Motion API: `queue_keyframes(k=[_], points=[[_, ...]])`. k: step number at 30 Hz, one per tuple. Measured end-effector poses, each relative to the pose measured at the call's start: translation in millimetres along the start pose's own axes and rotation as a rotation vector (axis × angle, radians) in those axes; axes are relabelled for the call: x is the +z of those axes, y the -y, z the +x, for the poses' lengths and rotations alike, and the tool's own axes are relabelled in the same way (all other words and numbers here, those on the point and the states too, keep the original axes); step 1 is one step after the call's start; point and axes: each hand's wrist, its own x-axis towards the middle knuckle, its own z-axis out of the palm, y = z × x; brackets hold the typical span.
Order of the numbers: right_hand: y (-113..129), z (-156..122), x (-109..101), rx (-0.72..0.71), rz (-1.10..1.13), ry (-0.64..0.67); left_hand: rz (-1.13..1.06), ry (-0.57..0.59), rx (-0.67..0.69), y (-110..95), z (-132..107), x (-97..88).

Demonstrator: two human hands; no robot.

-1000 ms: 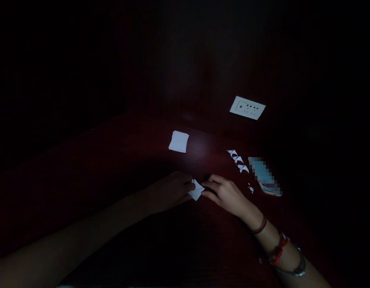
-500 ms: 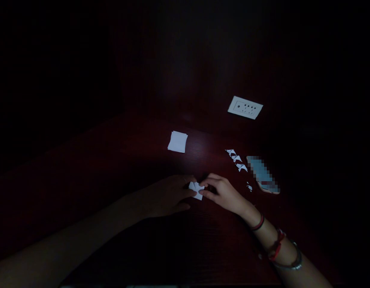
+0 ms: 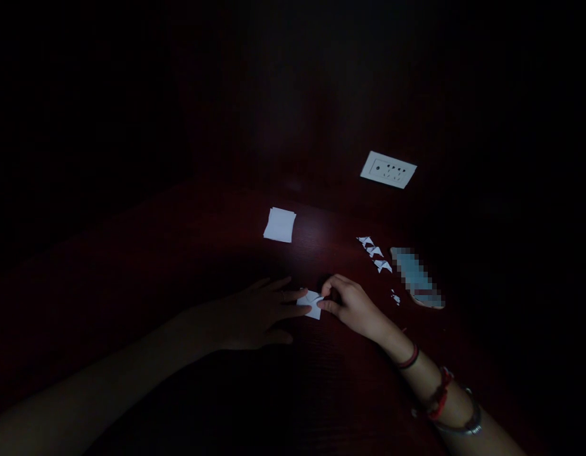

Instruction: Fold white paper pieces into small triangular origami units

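The scene is very dark. A small white folded paper [image 3: 312, 303] lies on a dark red wooden table [image 3: 179, 253], between my two hands. My left hand [image 3: 255, 313] rests flat on the table with its fingers stretched out, the fingertips pressing the paper's left edge. My right hand [image 3: 352, 304] pinches the paper's right side with curled fingers. Red bands and a metal bangle [image 3: 457, 418] sit on my right wrist.
A stack of white paper squares [image 3: 280, 224] lies further back. Several small folded white pieces [image 3: 376, 252] sit in a row at the right, next to a phone [image 3: 416, 277]. A white wall socket plate [image 3: 388, 170] is behind them.
My left hand's fingers have spread out flat onto the table. My right hand has curled tighter on the paper, which is now folded smaller.
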Motion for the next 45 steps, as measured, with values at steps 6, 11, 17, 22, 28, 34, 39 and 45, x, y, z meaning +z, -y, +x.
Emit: queue_keyframes(k=[6, 11, 17, 22, 28, 34, 39, 45], points=[[8.9, 0.0, -0.1, 0.013, 0.056, -0.050, 0.003, 0.012, -0.022, -2.2, 1.4, -3.2], [10.1, -2.7, 1.1, 0.061, 0.106, -0.091, 0.023, 0.044, -0.060, -0.1, 2.9, -1.6], [7.2, -4.7, 0.3, 0.011, 0.079, -0.059, 0.059, 0.001, -0.022, 9.3, 4.1, 7.2], [8.9, -5.7, -0.8, -0.057, 0.094, -0.006, 0.085, -0.022, -0.026, 13.2, 4.4, 12.0], [10.4, -6.6, -2.9, -0.134, 0.043, 0.040, 0.087, -0.025, -0.035, 15.1, 4.0, 13.9], [10.6, -7.8, -4.9, -0.193, -0.024, 0.095, 0.107, -0.048, -0.023, 14.3, 3.5, 13.9], [11.2, -8.1, -6.5, -0.224, -0.071, 0.130, 0.104, -0.035, -0.047, 11.9, 3.5, 10.5], [10.7, -7.9, -7.0, -0.236, -0.067, 0.144, 0.127, -0.064, -0.036, 11.4, 3.2, 13.5]])
